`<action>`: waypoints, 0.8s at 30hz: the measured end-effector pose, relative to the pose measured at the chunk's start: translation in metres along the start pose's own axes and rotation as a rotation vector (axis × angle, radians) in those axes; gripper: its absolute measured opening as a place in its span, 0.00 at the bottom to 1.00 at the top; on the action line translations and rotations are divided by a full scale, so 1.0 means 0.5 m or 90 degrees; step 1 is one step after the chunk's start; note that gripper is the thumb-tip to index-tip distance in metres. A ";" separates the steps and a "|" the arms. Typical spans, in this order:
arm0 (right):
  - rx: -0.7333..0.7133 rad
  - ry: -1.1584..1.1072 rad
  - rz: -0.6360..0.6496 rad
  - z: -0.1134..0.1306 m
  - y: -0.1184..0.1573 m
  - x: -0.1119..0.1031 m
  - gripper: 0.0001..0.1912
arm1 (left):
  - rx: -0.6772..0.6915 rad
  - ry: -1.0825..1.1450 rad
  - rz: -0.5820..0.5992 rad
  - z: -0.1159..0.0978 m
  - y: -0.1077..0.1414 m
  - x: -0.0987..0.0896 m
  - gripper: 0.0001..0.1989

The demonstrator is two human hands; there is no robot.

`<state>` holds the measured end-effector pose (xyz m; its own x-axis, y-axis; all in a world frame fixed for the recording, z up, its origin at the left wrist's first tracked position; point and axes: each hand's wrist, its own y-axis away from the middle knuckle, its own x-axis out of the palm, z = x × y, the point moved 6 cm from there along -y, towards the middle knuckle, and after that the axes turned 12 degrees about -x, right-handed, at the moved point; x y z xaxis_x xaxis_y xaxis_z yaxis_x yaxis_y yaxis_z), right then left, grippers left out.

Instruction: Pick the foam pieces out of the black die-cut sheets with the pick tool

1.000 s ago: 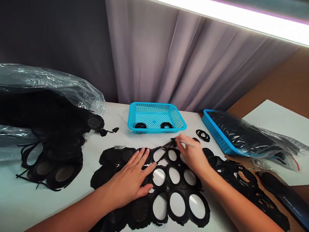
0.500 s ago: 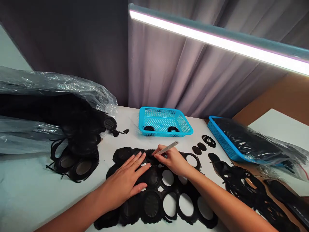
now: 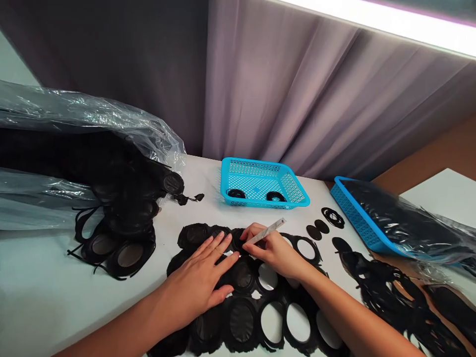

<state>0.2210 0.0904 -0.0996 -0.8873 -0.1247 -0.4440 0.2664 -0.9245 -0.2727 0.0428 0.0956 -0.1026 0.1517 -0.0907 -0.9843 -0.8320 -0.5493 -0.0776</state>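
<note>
A black sheet of joined rings [image 3: 241,317] lies on the white table; some rings have black centres and others show white through them. My left hand [image 3: 203,275] rests flat on its left part, fingers spread. My right hand [image 3: 269,248] grips a slim white-grey tool [image 3: 267,230] like a pen. The tool's lower tip is hidden by the fingers, over a black-centred ring in the top row. Two small black discs [image 3: 318,229] and some thin black rings [image 3: 332,217] lie right of the sheet.
Behind the sheet stands a blue basket [image 3: 265,203] holding black rings. Another blue basket [image 3: 357,223] at the right holds bagged black material. Black scraps [image 3: 390,287] lie at the right. Black ringed pieces [image 3: 128,208] and clear plastic [image 3: 148,129] cover the left side.
The view has shifted, so the table items appear further right and the lamp higher. My left hand stays flat on the sheet; my right hand still holds the tool at the top row.
</note>
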 end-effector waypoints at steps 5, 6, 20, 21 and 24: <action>-0.033 0.052 0.006 0.018 0.002 0.002 0.07 | -0.004 0.014 -0.001 0.000 0.001 -0.001 0.31; -0.039 0.060 0.006 0.020 0.004 0.003 0.07 | -0.006 0.018 0.002 0.001 0.000 -0.001 0.31; 0.003 0.020 0.003 0.011 0.000 0.000 0.06 | -0.010 0.008 0.028 -0.001 -0.004 -0.001 0.31; 0.007 0.017 0.004 0.010 -0.001 -0.001 0.06 | -0.009 0.005 0.027 0.000 -0.004 -0.001 0.31; 0.013 0.014 0.009 0.007 -0.003 -0.007 0.05 | -0.006 0.016 0.017 0.001 -0.002 0.000 0.31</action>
<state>0.2222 0.0908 -0.0946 -0.8750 -0.1301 -0.4662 0.2708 -0.9299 -0.2487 0.0435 0.0968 -0.1024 0.1427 -0.1258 -0.9817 -0.8309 -0.5542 -0.0498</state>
